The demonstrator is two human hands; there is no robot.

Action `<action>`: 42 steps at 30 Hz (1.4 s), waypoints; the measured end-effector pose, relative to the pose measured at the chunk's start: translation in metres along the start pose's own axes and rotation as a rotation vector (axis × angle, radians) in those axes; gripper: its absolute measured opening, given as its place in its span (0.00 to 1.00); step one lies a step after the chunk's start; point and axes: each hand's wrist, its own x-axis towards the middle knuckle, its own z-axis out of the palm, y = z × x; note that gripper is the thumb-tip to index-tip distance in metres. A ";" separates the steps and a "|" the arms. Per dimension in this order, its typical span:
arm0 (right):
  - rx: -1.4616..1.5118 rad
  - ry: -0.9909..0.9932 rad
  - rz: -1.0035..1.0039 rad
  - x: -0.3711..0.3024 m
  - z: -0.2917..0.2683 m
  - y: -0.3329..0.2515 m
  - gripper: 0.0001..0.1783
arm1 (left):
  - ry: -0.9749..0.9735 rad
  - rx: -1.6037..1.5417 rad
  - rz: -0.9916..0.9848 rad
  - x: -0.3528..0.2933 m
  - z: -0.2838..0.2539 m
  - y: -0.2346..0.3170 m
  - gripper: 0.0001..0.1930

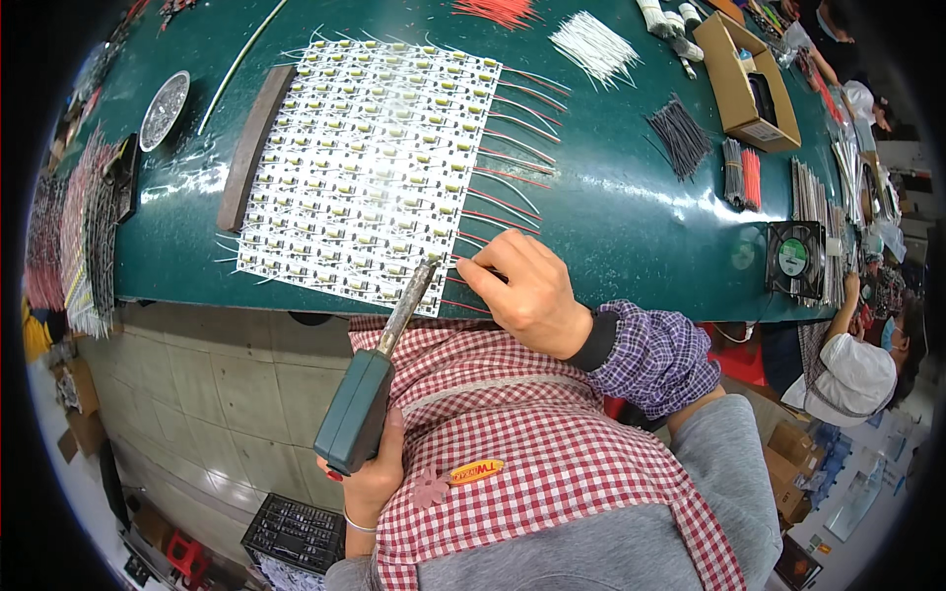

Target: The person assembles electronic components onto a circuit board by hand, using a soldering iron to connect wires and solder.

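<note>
A white panel of small circuit boards (pixel 370 167) lies on the green table, with red and white wires (pixel 512 153) sticking out along its right edge. My left hand (pixel 379 468) is wrapped round the dark green body of a soldering iron (pixel 360 404). The iron's metal tip slants up and meets the panel near its lower right corner. Right beside that tip, my right hand (pixel 527 295) pinches a thin wire at the panel's edge, its thumb and forefinger closed. Most of that wire is hidden by the fingers.
A dark bar (pixel 254 153) lies against the panel's left side, near a round metal dish (pixel 165 110). Bundles of black wires (pixel 678 138) and white wires (pixel 594 47) rest to the right, with a cardboard box (pixel 746 84) and a small fan (pixel 794 258). Another person (pixel 843 364) sits at far right.
</note>
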 end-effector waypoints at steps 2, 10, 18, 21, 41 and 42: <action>-0.005 0.030 -0.024 0.001 -0.002 -0.002 0.12 | 0.007 -0.004 -0.005 -0.002 0.000 -0.001 0.11; 0.048 0.018 -0.009 -0.008 0.001 -0.012 0.12 | 0.007 -0.022 -0.036 -0.008 -0.004 -0.007 0.11; 0.043 -0.020 -0.004 -0.010 0.001 -0.012 0.14 | -0.077 -0.043 -0.088 -0.005 -0.006 0.000 0.09; 0.029 -0.013 -0.012 -0.010 0.001 -0.013 0.13 | -0.077 -0.029 -0.037 -0.005 -0.005 -0.004 0.09; 0.043 0.039 0.031 -0.009 0.003 -0.016 0.14 | -0.011 -0.051 -0.091 -0.016 -0.009 -0.001 0.14; 0.043 0.039 0.030 -0.010 0.004 -0.017 0.14 | 0.041 -0.046 -0.042 -0.014 -0.007 0.002 0.10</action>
